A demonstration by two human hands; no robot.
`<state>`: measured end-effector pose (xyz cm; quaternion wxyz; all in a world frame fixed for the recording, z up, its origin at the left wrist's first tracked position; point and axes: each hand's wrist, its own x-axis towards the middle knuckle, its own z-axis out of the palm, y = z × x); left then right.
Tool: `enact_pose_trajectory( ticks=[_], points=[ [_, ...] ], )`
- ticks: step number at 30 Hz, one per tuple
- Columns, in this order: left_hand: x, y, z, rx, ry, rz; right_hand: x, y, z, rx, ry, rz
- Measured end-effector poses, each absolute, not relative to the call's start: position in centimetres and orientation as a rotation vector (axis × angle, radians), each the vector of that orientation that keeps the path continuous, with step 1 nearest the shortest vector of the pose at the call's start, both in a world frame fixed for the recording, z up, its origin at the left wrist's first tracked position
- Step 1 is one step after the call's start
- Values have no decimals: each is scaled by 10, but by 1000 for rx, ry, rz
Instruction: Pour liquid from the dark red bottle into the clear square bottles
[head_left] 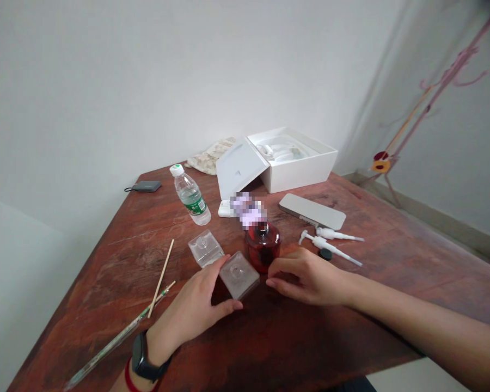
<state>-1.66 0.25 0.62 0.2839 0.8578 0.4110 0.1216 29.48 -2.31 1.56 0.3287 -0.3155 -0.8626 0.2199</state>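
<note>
My left hand (196, 307) holds a small clear plastic box (239, 275) by its edges, fingers at the upper left and thumb at the near side. The box tilts slightly, its frosted top facing up. A second clear plastic case (205, 247) lies just behind it. My right hand (304, 275) is curled, its thumb and index fingertips close together beside the dark red bottle (263, 247); anything pinched between them is too small to make out. The bottle stands upright without a pump. White pump heads (337, 250) and a black round cap (325, 253) lie right of it.
Behind stand a water bottle (191, 196) and an open white box (302, 174) with its lid (239, 169) leaning. A grey-white flat case (312, 211), chopsticks (161, 277), a wrapped pair (114, 343) and a grey pouch-like item (147, 186) lie on the wooden table (118, 261).
</note>
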Motion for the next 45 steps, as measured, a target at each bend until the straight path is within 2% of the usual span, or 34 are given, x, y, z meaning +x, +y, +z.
enact_pose_trajectory(
  ticks=[11, 31, 45],
  points=[
    [-15, 3, 10, 2270, 1107, 335, 297, -20, 7, -943, -2256, 627],
    [-14, 4, 15, 2252, 1113, 365, 296, -29, 19, -820, -2338, 619],
    [-14, 3, 12, 2332, 1006, 388, 296, -26, 16, -934, -2392, 656]
  ],
)
